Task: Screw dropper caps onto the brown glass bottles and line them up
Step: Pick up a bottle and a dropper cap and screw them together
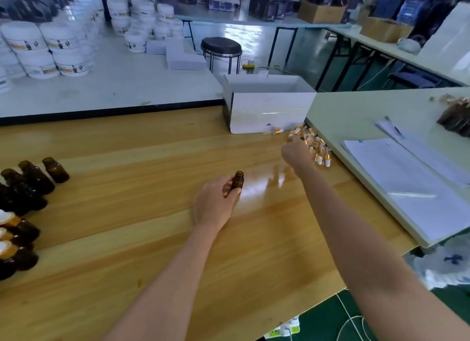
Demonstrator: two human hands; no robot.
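Containers first: there's a white box (267, 111) at the far side of the wooden tabletop (127, 239), top open. All I can see of the inside is white wall, so I can't tell what's in it. One stray cap (276, 131) lies on its side just beside the near face of the box.

The brown bottle (237, 180) is about mid-tabletop, gripped in the left hand (216, 203), with the fingers and thumb curled round its lower half. It has no cap on. Its long axis is roughly upright, the open mouth pointing up and leaning slightly to the far side. Its base is hidden by the hand, so no idea if it's touching the wood.

The right hand (296, 152) is stretched out to the pile of dropper caps (318, 149) (gold collars, white bulbs) heaped against the edge of the grey tabletop on the right. The fingers are down in the pile and blurry, so I honestly can't tell if they've got one pinched.

At the far left edge there's a cluster of uncapped bottles (33, 180), mouths up. Nearer than those are a few capped bottles (15, 236).

Papers (407, 183) lie on the right, and white tubs (45, 50) are stacked far left.
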